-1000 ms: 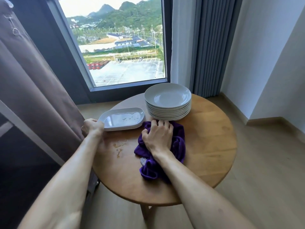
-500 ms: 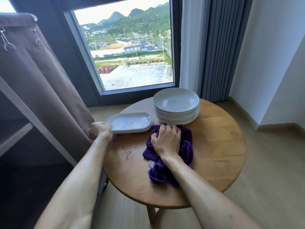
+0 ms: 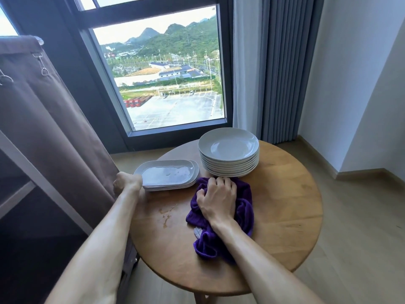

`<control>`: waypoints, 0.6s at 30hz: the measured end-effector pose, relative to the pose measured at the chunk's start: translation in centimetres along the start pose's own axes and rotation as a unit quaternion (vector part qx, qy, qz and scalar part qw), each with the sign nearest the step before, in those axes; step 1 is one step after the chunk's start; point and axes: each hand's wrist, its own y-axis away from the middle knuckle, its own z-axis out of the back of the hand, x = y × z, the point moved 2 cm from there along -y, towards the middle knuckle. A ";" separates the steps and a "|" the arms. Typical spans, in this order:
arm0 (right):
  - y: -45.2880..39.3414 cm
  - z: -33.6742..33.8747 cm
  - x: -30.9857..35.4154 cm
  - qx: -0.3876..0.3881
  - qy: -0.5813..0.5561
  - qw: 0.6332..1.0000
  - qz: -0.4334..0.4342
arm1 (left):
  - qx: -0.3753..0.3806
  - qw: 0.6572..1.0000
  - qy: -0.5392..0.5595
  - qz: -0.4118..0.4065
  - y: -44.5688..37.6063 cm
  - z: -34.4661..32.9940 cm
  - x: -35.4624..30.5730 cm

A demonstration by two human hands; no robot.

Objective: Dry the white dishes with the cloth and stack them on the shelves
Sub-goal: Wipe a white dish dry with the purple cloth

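Right hand (image 3: 215,199) bunching purple cloth (image 3: 245,207), frame centre; left hand (image 3: 127,183) gripping wet oblong plates (image 3: 167,174). Drying about to start; next, lift top plate.

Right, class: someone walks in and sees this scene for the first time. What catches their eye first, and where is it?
Probably the purple cloth bunched mid-table under the gripping right hand, vivid against the wood. Behind it stands a tall stack of white round plates, and to its left a low stack of wet oblong plates whose near-left edge the left hand holds. Water spots lie on the table.
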 end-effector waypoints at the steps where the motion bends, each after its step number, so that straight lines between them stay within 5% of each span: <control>1: 0.0 0.0 0.0 -0.002 -0.003 1.000 0.000 | 0.003 1.000 0.006 0.004 0.0 0.2 -0.1; 8: 0.2 0.4 0.1 -0.024 -0.025 0.999 -0.006 | 0.162 0.944 0.270 0.100 1.9 1.8 -0.7; 12: 0.0 1.4 -0.1 -0.059 -0.161 0.983 -0.066 | 0.247 0.887 0.361 0.148 5.2 2.7 -0.2; 18: -1.6 5.2 -2.2 -0.150 -0.496 0.796 -0.312 | 0.262 0.837 0.466 0.117 10.4 4.1 1.3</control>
